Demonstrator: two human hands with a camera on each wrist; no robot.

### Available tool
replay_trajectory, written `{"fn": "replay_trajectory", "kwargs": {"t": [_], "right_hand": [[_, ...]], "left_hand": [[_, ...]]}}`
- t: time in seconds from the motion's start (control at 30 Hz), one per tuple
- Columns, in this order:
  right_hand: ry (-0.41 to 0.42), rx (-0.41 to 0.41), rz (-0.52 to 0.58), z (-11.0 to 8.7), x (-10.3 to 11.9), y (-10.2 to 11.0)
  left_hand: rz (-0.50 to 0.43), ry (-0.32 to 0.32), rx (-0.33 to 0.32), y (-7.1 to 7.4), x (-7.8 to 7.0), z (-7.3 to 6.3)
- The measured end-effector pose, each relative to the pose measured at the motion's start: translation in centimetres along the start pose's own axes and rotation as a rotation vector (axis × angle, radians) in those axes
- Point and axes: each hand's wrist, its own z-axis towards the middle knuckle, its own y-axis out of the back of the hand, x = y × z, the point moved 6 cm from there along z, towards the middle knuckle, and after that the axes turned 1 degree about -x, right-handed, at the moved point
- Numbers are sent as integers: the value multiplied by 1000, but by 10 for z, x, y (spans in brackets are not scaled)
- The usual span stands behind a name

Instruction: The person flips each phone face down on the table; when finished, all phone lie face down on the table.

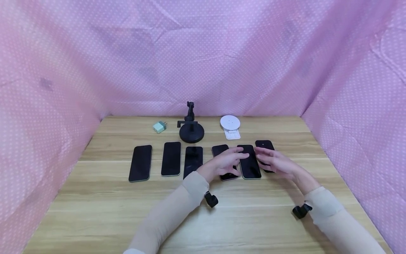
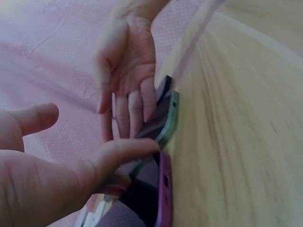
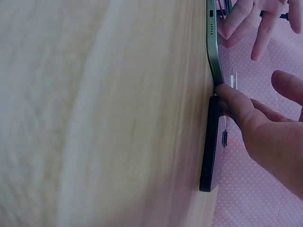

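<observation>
While both my hands hover over the right end of the row of phones, the green-edged phone lies flat on the counter between them, screen up, its long axis running away from me toward the back, the top end slightly to the left. My left hand has a loose, wide grip: the fingers are stretched out and reach across the purple-cased phone to the left edge of the green-edged one, and from the left wrist view a fingertip touches that edge. My right hand is likewise spread and holds nothing; it lies over the black phone at the far right, and from the right wrist view my thumb presses where the black phone and the green-edged phone meet. All three phones lie side by side, pointing the same way, almost touching.

Further left three more dark phones lie in the same row, well apart from my hands. Behind the row stand a black phone stand on a round base, a white round stand to its right and a pale green charger plug to its left. Pink dotted cloth hangs round the counter
</observation>
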Motion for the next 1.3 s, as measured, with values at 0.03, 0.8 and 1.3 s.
{"fn": "replay_trajectory", "kwargs": {"t": [0.03,0.8,1.3], "right_hand": [[-2,0,1,0,0,-1],[-62,50,199,1,0,-3],[-27,94,257,-1,3,10]], "left_hand": [[1,1,1,0,-1,0],[6,-1,-20,0,5,-2],[16,-4,-25,1,1,3]]}}
